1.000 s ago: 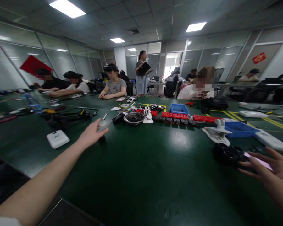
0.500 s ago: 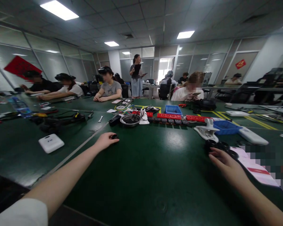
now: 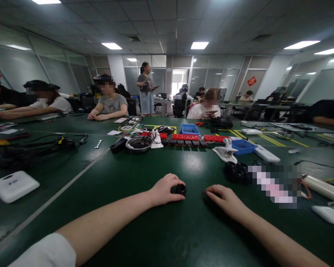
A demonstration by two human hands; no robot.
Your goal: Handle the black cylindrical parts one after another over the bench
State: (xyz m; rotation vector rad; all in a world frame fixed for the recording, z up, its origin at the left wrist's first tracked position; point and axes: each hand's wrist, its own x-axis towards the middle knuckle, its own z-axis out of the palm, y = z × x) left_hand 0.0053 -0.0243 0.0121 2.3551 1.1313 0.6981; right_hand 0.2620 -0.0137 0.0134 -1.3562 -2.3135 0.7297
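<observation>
My left hand [image 3: 167, 190] is closed round a small black ring-shaped piece [image 3: 181, 189], whose round opening faces up at the fingertips. It rests at the middle of the green table. A short gap to the right, my right hand [image 3: 225, 198] hovers low with thumb and fingertips drawn together in a pinch. Whatever those fingertips hold, if anything, is too small and dark to make out. Beyond the right hand lies a cluster of several similar black rings [image 3: 236, 171]. A white clip stand [image 3: 226, 151] stands just behind that cluster.
Across the green table [image 3: 122, 230] lie a metal bowl [image 3: 139, 144], red power strips [image 3: 185, 137], a blue tray [image 3: 243, 147], a wrench [image 3: 98, 144] and a white box [image 3: 15, 186]. A seated person [image 3: 108, 100] and others are round the far side.
My left hand has moved right with the black ring-shaped piece. My right hand has left the cluster of rings and come leftward, so the hands are closer together. The view has turned right.
</observation>
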